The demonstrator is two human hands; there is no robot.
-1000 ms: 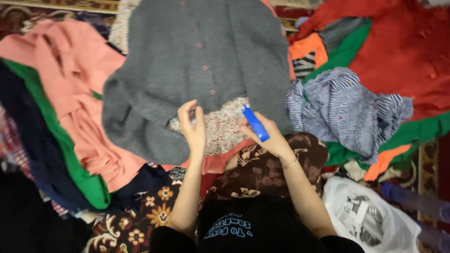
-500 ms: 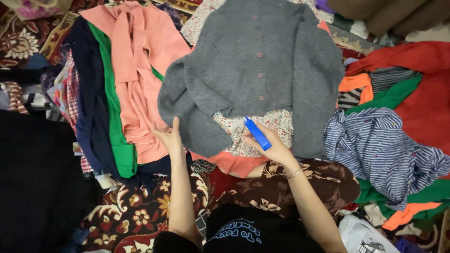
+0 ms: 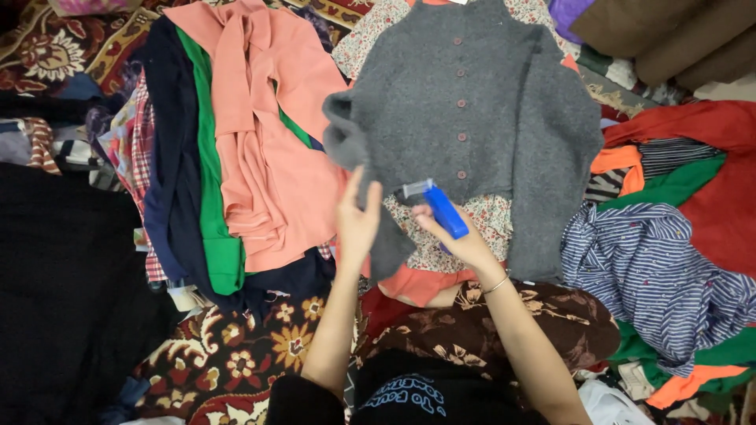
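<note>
Since the earlier frame our left hand (image 3: 358, 216) had moved from the floral cloth beside the pink garment up onto the folded left sleeve of the grey cardigan (image 3: 472, 102), and our right hand (image 3: 461, 236) had swung the blue tool (image 3: 443, 208) closer to the cardigan's lower hem.

The left hand's grip was released, fingers spread and flat, resting against the sleeve edge. The right hand's grip was clenched around the blue tool, a small plastic handle with a pale head, which pointed at the hem just below the cardigan's row of buttons.

The cardigan lay spread face up over a floral-print cloth (image 3: 441, 236), buttons closed, with the pink garment (image 3: 264, 134) to its left and a striped blue shirt (image 3: 654, 267) lower to its right. A red garment (image 3: 709, 142) lay to the right of the cardigan.

We judged the cardigan to be soft, thick and limp knitwear, fairly light, likely to bunch and drag under a tool unless pinned flat. The best hold looked to be a flat palm on the sleeve or hem near the tool, or a pinch at both shoulders to lift it. The tool seemed light, rigid and easy to hold by its handle.
</note>
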